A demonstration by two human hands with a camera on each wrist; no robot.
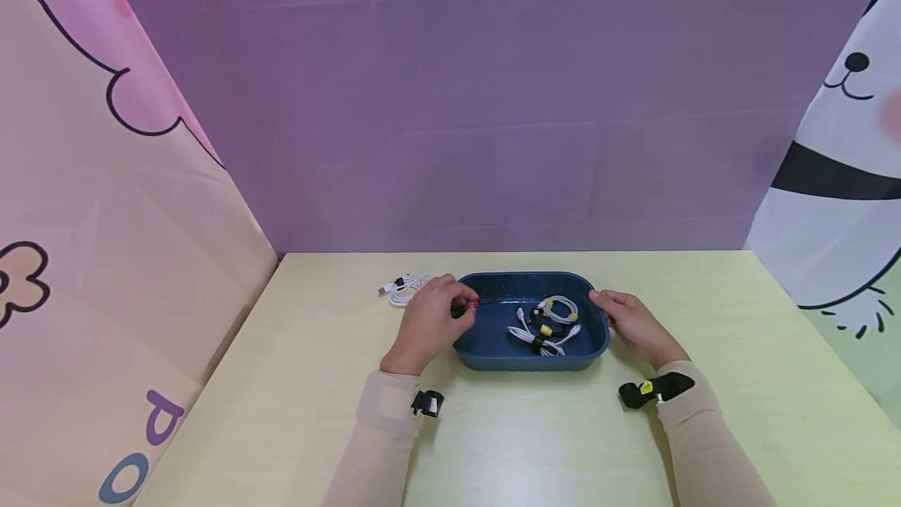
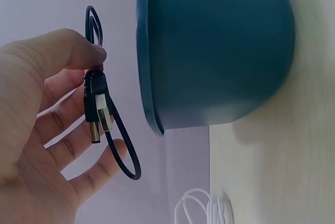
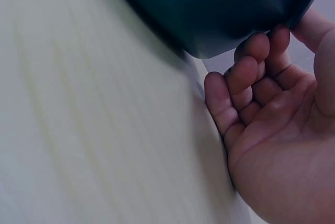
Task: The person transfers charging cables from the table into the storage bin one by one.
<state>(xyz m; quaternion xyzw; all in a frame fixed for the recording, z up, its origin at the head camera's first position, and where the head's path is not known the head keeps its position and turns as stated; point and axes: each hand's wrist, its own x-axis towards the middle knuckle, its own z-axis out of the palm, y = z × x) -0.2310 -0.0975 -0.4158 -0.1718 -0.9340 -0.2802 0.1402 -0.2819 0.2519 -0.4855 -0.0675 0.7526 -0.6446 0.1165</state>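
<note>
Pinched between thumb and fingers, one black cable [image 2: 96, 84] is held by the left hand [image 1: 431, 323] at the left end of the blue tray [image 1: 531, 364]; the right hand [image 1: 637, 327] grips that tray's opposite end, thumb at the rim and curled fingers against the outer wall.

Going from left to right, one coiled white cable bundle [image 1: 408, 289] lies on the pale table [image 1: 535, 444], just outside the tray and near the left hand. Next comes the pinched cable, folded into loops and wrapped by one red band [image 2: 99, 68]. It has two plugs: one flat metal plug [image 2: 103, 113] and one round plug [image 2: 94, 132], side by side. In the left wrist view its long axis runs up and down, roughly along the tray's rim and a little apart from it; both plugs point towards the bottom of that view, where the white bundle shows.

One tray follows, standing upright with three bundles in its right half: a white cable with a black tie [image 1: 524, 334], a black cable with a yellow tie [image 1: 546, 330], and a white cable with yellow ties [image 1: 561, 299]. These lie close together, partly overlapping.
</note>
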